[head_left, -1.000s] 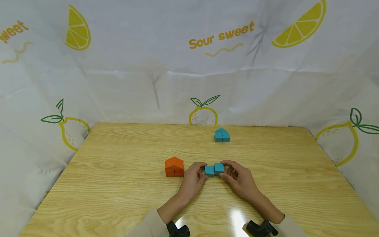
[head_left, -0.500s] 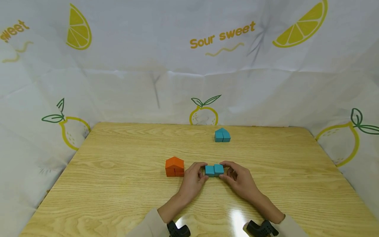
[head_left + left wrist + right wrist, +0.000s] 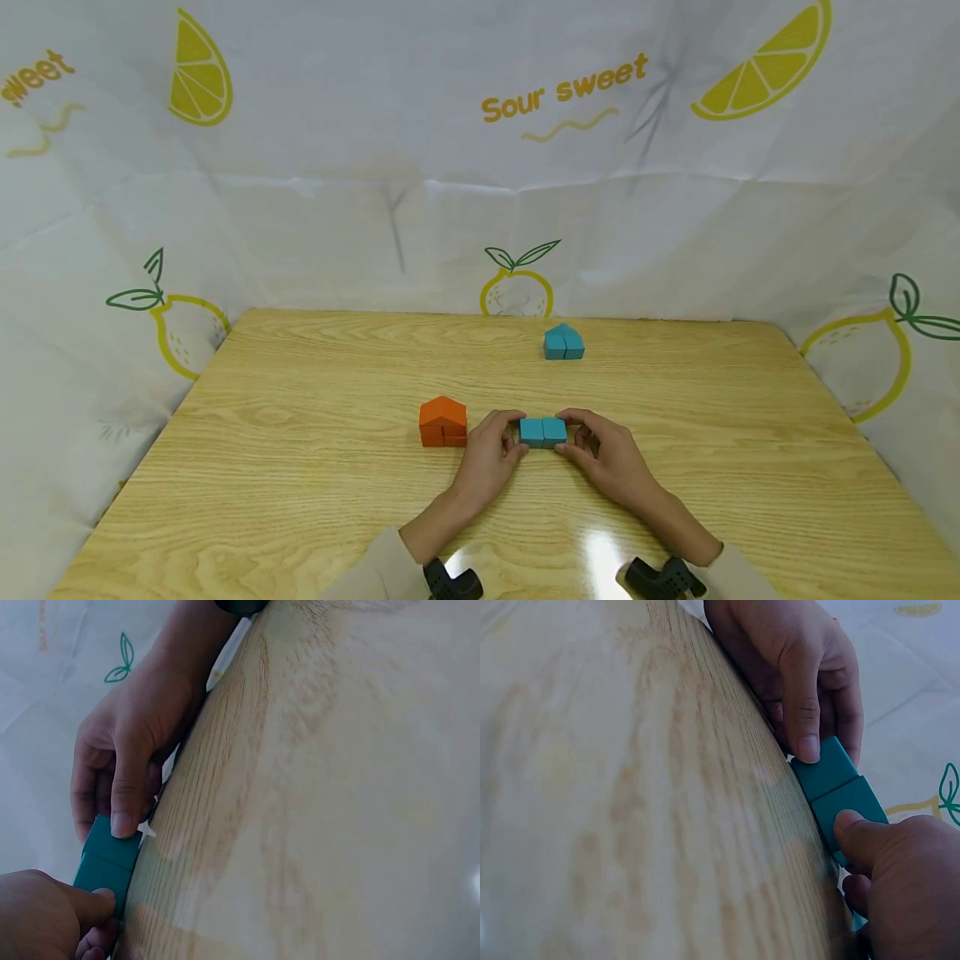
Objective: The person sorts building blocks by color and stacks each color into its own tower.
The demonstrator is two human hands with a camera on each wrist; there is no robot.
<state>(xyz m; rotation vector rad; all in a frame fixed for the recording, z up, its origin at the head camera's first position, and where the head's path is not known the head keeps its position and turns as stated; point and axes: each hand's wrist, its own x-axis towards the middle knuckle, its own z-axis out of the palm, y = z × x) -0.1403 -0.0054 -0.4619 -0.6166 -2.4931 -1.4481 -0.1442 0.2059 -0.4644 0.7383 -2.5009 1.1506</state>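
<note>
Two blue blocks stand side by side and touching on the table, their tops about level in the head view. My left hand pinches the left blue block between thumb and finger. The right blue block is pinched the same way by my right hand. In the left wrist view the left hand and right hand grip opposite ends of the pair. The right wrist view also shows a thin seam between the blocks.
Just left of my left hand stands an orange block house with a peaked top. Farther back on the wooden table sits another blue block group, also peaked. A white printed cloth hangs behind the table.
The right blue block has come down and slightly toward me, from standing higher than the left one to about level with it. My right hand moved with it; the left hand stayed nearly still.
</note>
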